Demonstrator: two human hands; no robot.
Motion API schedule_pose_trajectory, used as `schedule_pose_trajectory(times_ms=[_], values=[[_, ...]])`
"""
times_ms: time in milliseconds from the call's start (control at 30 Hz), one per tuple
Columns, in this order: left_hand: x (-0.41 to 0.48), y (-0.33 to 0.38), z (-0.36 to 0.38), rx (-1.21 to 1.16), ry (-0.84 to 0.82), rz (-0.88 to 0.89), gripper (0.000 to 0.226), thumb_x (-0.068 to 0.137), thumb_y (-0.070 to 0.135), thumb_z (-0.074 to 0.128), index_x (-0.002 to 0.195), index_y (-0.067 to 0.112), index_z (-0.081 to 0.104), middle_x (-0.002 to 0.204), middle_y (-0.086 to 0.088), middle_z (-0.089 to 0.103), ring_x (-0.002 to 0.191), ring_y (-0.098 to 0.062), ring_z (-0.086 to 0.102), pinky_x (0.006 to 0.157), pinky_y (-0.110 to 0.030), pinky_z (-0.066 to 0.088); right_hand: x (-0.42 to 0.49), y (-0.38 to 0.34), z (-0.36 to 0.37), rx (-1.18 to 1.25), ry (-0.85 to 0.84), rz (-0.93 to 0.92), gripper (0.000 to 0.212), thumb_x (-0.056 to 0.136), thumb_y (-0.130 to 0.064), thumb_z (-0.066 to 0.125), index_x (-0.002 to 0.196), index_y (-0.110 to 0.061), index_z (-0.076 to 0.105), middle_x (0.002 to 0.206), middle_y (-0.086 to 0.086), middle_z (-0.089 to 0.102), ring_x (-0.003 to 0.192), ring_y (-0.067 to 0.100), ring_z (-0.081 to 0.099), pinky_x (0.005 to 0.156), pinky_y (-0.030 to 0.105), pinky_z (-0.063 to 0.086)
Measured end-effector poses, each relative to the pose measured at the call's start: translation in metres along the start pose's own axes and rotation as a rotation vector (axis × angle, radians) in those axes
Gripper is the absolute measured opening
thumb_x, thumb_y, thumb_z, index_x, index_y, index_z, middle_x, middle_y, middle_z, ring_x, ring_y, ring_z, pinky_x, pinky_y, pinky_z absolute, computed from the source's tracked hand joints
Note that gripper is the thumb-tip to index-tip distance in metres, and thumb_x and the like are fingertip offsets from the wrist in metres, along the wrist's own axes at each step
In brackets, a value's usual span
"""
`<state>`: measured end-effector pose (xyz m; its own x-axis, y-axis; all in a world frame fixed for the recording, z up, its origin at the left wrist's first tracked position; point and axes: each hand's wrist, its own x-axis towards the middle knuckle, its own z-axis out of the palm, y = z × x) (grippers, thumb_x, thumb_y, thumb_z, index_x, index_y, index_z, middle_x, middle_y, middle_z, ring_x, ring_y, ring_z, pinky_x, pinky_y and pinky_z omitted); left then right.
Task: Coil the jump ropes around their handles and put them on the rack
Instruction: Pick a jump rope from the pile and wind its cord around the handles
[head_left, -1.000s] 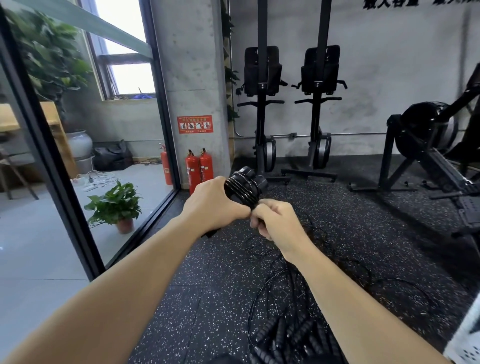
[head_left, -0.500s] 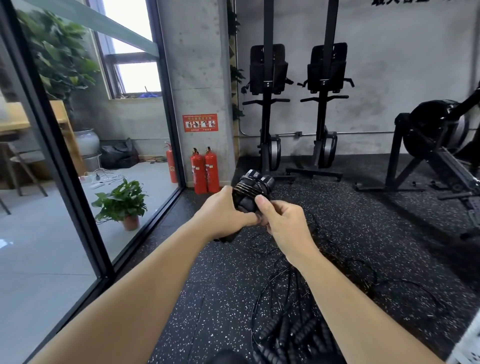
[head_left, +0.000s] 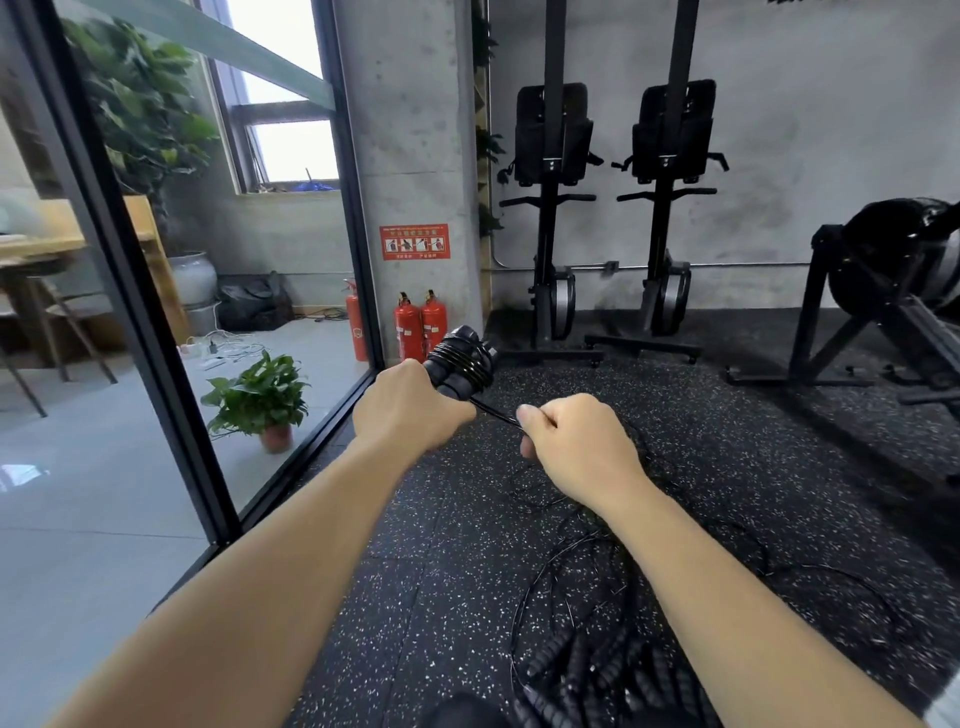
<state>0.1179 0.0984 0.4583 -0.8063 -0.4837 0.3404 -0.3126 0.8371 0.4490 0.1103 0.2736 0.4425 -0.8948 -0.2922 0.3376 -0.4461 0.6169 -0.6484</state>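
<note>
My left hand (head_left: 410, 410) grips a pair of black jump rope handles (head_left: 462, 361) held side by side, with black cord wound in several turns around their upper part. A short stretch of that cord (head_left: 496, 412) runs taut from the handles down to my right hand (head_left: 576, 441), which pinches it in a closed fist. On the speckled rubber floor below lies a tangle of loose black ropes (head_left: 587, 577), and a heap of ribbed black handles (head_left: 597, 675) sits near the bottom edge. No rack is in view.
A glass wall with a black frame (head_left: 171, 415) runs along my left. Two red fire extinguishers (head_left: 421, 325) stand by a concrete pillar. Two upright black machines (head_left: 608, 218) stand at the back wall, another black machine (head_left: 893, 291) at the right. A potted plant (head_left: 260, 400) sits behind the glass.
My right hand has pulled away from the handles, down and to the right, drawing the cord taut. My left hand holds the handles in much the same place.
</note>
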Motion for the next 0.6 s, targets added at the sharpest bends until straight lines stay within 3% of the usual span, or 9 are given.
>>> schedule_pose_trajectory(times_ms=[100,167,300,500,600], values=[[-0.004,0.001,-0.001,0.093,0.026,0.032,0.036,0.075,0.044,0.070,0.094,0.017,0.056,0.071,0.007,0.050,0.070,-0.019,0.054,0.052,-0.026,0.036,0.002,-0.015,0.000,-0.083,0.042,-0.107,0.047,0.096,-0.036,0.044,0.069,-0.006,0.067,0.064,0.008,0.065,0.064,0.025,0.062,0.069,0.037,0.053],[-0.006,0.002,-0.003,0.171,0.039,0.081,0.037,0.079,0.046,0.067,0.097,0.017,0.054,0.073,0.004,0.051,0.073,-0.023,0.054,0.058,-0.029,0.039,0.003,-0.024,-0.002,-0.127,0.057,-0.172,0.046,0.097,-0.036,0.044,0.064,-0.008,0.063,0.067,0.006,0.065,0.065,0.025,0.061,0.067,0.036,0.052],[-0.018,0.010,-0.008,0.344,0.030,0.282,0.034,0.085,0.043,0.064,0.096,0.017,0.046,0.073,0.005,0.046,0.073,-0.024,0.050,0.063,-0.030,0.039,0.009,-0.040,-0.018,-0.297,0.119,-0.331,0.052,0.097,-0.038,0.046,0.051,-0.016,0.041,0.054,-0.003,0.048,0.053,0.017,0.048,0.054,0.030,0.035],[-0.035,0.022,-0.022,0.475,-0.080,0.673,0.043,0.080,0.048,0.061,0.112,0.021,0.052,0.081,0.008,0.049,0.086,-0.022,0.063,0.070,-0.033,0.051,0.033,-0.049,-0.047,-0.488,0.008,-0.497,0.057,0.097,-0.040,0.049,0.046,-0.014,0.041,0.045,-0.003,0.040,0.046,0.011,0.042,0.049,0.025,0.026],[-0.042,0.026,-0.026,0.504,-0.107,0.815,0.039,0.078,0.047,0.062,0.100,0.023,0.042,0.084,0.008,0.047,0.088,-0.021,0.062,0.070,-0.034,0.052,0.040,-0.049,-0.053,-0.515,-0.003,-0.510,0.057,0.096,-0.038,0.048,0.045,-0.013,0.041,0.045,-0.001,0.039,0.048,0.012,0.042,0.049,0.025,0.025]])
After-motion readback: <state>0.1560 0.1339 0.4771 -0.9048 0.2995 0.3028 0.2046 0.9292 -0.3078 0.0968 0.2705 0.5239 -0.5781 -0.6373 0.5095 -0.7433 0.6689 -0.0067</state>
